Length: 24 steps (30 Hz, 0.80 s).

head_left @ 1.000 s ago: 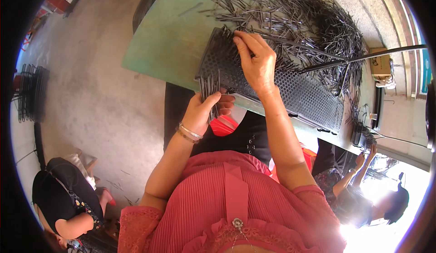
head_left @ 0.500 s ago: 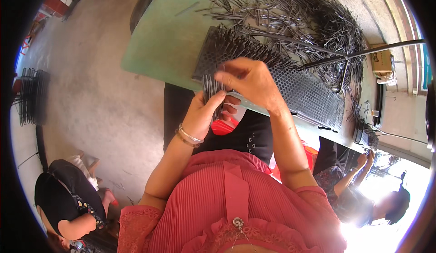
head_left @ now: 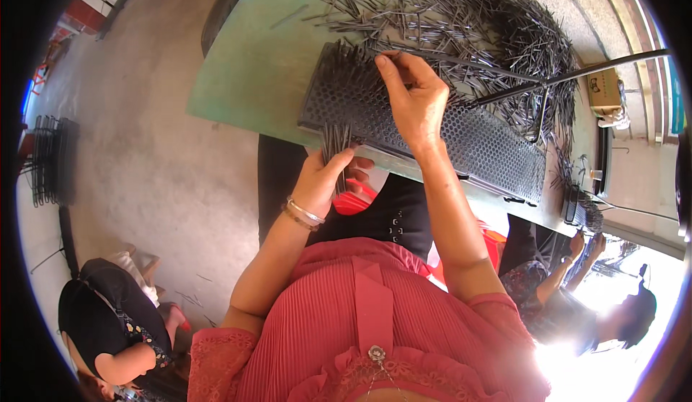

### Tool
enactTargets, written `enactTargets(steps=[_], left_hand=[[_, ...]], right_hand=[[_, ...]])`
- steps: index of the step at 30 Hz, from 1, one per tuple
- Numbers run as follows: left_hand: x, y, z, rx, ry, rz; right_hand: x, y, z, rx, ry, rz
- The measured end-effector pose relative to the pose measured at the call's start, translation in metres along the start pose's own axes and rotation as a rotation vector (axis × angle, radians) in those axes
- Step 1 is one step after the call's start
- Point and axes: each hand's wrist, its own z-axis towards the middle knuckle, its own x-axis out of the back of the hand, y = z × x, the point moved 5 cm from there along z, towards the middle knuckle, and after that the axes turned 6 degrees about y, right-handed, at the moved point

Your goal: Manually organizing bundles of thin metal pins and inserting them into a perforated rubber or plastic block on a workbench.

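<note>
My left hand (head_left: 324,173) is closed round a bundle of thin dark metal rods (head_left: 336,142), which stand roughly upright above the thumb near the table's front edge. Over the black perforated tray (head_left: 497,146) is my right hand (head_left: 418,95). Its thumb and forefinger are pinched together at the row of rods standing in the tray's holes (head_left: 346,67); a thin dark rod seems to be at the fingertips, though it blends with those behind. The tray's far side is filled with upright rods, while rows of bare holes show along its near side.
A large heap of loose rods (head_left: 461,20) covers the back of the green table (head_left: 252,63). A dark metal bar (head_left: 577,81) crosses above it from the right. A small cardboard box (head_left: 604,88) stands at far right. Other people sit at lower left (head_left: 108,323) and right (head_left: 562,315).
My right hand has moved up and away from the bundle in my left hand, to the rods in the tray. The left hand has stayed nearly still with its bundle.
</note>
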Motion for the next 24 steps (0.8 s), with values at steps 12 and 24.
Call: enactTargets(steps=[12, 24], left_hand=[[0.006, 0.002, -0.004, -0.031, 0.023, 0.022], [0.004, 0.003, -0.004, -0.039, -0.033, 0.014]], right_hand=[[-0.021, -0.009, -0.008, 0.198, -0.171, -0.195], [-0.028, -0.021, -0.010, 0.535, -0.228, -0.313]])
